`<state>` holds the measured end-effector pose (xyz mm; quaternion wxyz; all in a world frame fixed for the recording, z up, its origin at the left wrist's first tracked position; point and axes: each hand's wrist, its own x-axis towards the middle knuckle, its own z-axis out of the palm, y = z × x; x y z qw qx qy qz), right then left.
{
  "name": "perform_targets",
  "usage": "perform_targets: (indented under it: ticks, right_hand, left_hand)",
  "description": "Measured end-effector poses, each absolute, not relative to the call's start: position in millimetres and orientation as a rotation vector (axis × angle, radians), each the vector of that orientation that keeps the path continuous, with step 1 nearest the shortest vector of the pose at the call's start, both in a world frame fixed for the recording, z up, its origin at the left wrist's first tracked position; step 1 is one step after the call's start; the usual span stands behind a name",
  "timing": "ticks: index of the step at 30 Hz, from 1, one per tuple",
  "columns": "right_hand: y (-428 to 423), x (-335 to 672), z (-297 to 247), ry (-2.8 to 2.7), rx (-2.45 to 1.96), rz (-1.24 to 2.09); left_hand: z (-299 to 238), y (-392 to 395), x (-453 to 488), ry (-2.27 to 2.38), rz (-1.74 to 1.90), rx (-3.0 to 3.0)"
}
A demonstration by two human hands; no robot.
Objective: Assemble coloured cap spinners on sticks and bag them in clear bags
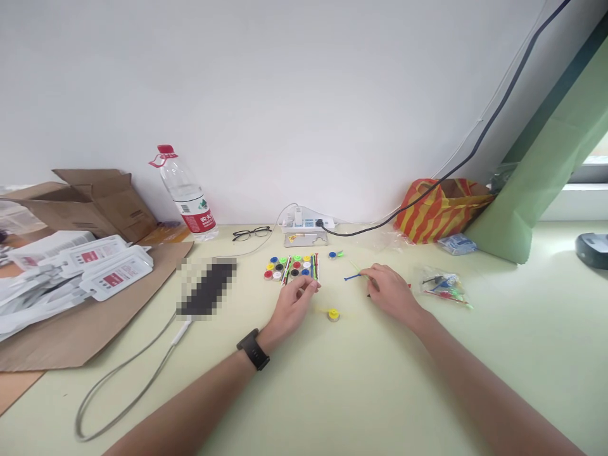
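My left hand (293, 305), with a black watch on its wrist, is closed, thumb and forefinger curled together. Whatever is between those fingertips, if anything, is too small to tell. Just right of it a yellow disc-shaped piece (333, 315) lies on the table. My right hand (390, 291) is closed, palm down, its fingertips at the end of a thin blue plastic stick (352, 277). Red and black bits show partly from under that hand. Beyond my left hand lie rows of coloured round pieces (278, 267) and bundled thin sticks (315, 266). A blue disc (332, 254) with a green tip lies farther back.
A clear bag of coloured parts (441, 285) lies right of my right hand. Along the wall stand a water bottle (192, 202), glasses (251, 234), a power strip (306, 221) and a striped bag (427, 212). A blurred-out dark object (209, 288) with a cable lies left.
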<state>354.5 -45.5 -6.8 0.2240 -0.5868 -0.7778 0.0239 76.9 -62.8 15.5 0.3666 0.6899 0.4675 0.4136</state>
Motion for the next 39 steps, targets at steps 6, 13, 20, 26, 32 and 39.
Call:
perform_targets:
  ticks: [6,13,20,26,32,39]
  right_hand:
    - [-47,354,-5,-2.119,-1.664,0.05]
    - [-44,355,-7,-2.177,-1.595,0.034]
    - [-45,353,-6,-2.191,-1.525,0.049]
    - [-48,350,-3,-2.217,-1.495,0.058]
    - [-51,345,6,-2.1,-1.43,0.043]
    - [-56,340,10,-1.961,-1.417,0.135]
  left_hand:
    - [15,-63,77,1.214,1.062,1.761]
    - [13,-62,76,1.196,1.065,1.764]
    - [14,-63,76,1.195,1.069,1.758]
    - [15,-63,77,1.202,1.074,1.746]
    - [15,-63,77,1.206,1.063,1.756]
    - [14,-62,76,1.2,1.062,1.774]
